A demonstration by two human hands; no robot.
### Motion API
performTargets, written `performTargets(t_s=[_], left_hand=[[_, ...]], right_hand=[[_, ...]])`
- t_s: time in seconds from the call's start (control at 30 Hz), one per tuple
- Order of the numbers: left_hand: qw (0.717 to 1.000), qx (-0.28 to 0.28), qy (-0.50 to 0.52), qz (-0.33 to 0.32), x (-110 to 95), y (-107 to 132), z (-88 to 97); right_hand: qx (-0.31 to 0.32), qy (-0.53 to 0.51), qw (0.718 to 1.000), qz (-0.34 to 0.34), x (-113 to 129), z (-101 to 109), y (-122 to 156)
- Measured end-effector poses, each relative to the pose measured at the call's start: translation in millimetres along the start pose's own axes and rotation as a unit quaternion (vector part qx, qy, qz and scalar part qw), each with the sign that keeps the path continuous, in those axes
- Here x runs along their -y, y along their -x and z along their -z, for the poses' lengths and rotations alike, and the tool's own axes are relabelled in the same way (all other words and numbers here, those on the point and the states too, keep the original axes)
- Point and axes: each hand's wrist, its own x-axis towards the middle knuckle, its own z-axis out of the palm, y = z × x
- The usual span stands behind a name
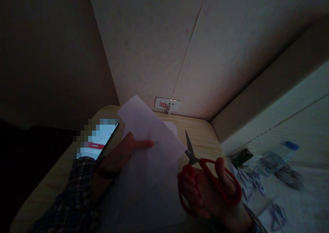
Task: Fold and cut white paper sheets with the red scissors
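My left hand (135, 147) grips a folded-looking sheet of white paper (151, 130), thumb on top and the other fingers hidden beneath it. In my right hand (205, 192) is a pair of scissors (189, 178) with red handles, my thumb through one loop and fingers through the other. The blades are spread apart beside the right corner of the paper; whether they touch it I cannot tell. Under the held sheet lie more white sheets (146, 205) on the wooden table (197, 126).
A lit phone (100, 140) lies at the table's left side. A wall socket (167, 104) with a plug is behind the table. To the right, lower down, are a clear plastic bottle (277, 157) with a blue cap and scattered paper scraps (249, 181).
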Motion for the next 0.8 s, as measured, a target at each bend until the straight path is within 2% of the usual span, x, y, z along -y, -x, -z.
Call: performTargets(t_s=[0.1,0.23,0.43,0.63,0.73,0.8], left_hand=[[1.000,0.021,-0.002,0.008,0.6,0.5,-2.0],[1.000,0.009,-0.007,0.020,-2.1,1.8,-4.1],[1.000,0.016,0.002,0.013,-2.5,2.2,-6.0],[1.000,0.023,0.011,-0.007,-1.8,2.1,-9.5],[1.000,0.020,0.011,-0.010,-3.9,1.1,-3.9],[1.000,-0.011,0.010,-0.012,-5.4,0.1,2.1]], right_hand=[[-0.012,-0.002,1.000,-0.012,1.8,4.5,4.6],[-0.023,-0.015,0.999,-0.016,2.4,7.5,8.6],[-0.002,-0.032,0.999,-0.005,3.2,9.6,13.3],[-0.012,-0.029,0.999,-0.014,6.5,7.0,23.5],[-0.061,0.002,0.998,-0.002,22.6,1.6,41.1],[-0.168,0.080,0.982,0.044,37.3,-1.0,56.6]])
